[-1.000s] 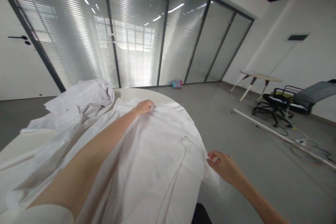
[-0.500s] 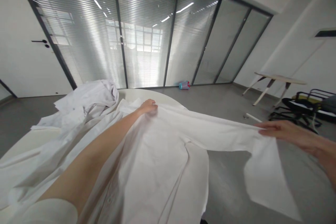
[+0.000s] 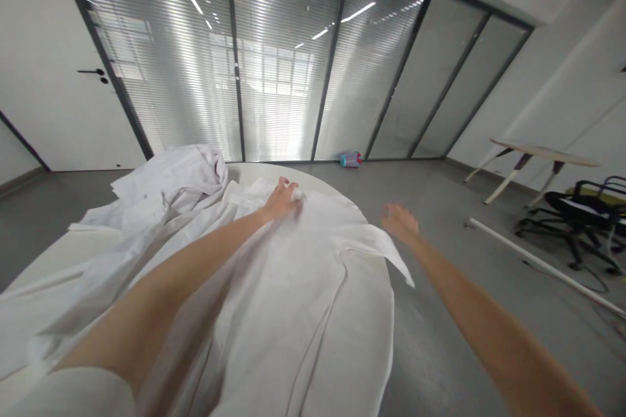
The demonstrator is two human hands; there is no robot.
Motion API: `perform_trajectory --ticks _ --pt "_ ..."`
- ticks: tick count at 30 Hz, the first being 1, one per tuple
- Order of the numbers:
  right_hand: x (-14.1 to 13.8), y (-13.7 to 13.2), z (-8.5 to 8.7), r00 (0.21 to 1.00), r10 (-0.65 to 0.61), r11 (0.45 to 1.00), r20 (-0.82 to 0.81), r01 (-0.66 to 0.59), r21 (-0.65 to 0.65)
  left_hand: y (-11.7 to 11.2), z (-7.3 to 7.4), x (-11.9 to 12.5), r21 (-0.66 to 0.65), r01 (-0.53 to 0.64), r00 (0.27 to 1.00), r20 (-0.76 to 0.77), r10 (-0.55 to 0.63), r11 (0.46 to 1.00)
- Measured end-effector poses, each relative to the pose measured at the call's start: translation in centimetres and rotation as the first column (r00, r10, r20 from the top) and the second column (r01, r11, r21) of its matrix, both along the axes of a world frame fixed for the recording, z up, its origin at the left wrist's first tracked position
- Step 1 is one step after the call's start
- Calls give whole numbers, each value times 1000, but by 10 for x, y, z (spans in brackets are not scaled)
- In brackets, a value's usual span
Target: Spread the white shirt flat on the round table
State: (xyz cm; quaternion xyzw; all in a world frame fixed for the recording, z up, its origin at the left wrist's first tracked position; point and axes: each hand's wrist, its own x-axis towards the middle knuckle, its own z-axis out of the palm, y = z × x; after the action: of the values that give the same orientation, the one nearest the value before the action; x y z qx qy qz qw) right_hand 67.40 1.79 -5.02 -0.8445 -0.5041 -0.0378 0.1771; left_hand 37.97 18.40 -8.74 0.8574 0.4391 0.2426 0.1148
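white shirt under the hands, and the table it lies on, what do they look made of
White shirt: thin woven cloth, probably cotton or a blend, matte; it creases softly and drapes over the edge. Table: smooth, hard off-white top with a slight sheen, perhaps laminate or painted board; the look leaves it open.

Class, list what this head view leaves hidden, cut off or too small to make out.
- Round table: mostly covered by the white shirt.
- Left hand fingertips: sunk in folds, grip unclear.
- Small blue object on the floor: too small to identify.
- Chair: cut off by the right edge.
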Motion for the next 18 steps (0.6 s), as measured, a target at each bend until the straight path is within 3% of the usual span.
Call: perform_trajectory --ticks 2,4,7,9,12,14,16,18 --pt "-32 -6 -10 995 96 995 14 -96 14 -19 14 -27 39 178 984 5 -178 983" --pt "-65 -26 -7 967 253 967 -24 -252 37 -48 29 -65 -4 313 949 43 -312 950" --pt "-111 -79 5 847 449 885 -286 -466 9 -109 50 -135 -187 413 911 75 -406 891" --pt "-135 -120 8 699 454 809 -552 -583 -74 -152 59 -184 -307 391 916 32 -401 868" --pt "-162 -172 1 463 328 705 -823 -700 -113 -211 62 -249 -419 268 954 -13 -301 867" --pt "-177 -192 -7 396 352 674 -848 -736 -64 -241 58 -280 -459 214 969 -11 -246 863" --pt "-193 -200 -12 445 504 654 -740 -757 -10 -263 52 -298 -474 225 968 12 -250 851" --pt "-211 -199 -14 498 694 596 -520 -802 28 -279 46 -306 -458 256 960 17 -280 851"
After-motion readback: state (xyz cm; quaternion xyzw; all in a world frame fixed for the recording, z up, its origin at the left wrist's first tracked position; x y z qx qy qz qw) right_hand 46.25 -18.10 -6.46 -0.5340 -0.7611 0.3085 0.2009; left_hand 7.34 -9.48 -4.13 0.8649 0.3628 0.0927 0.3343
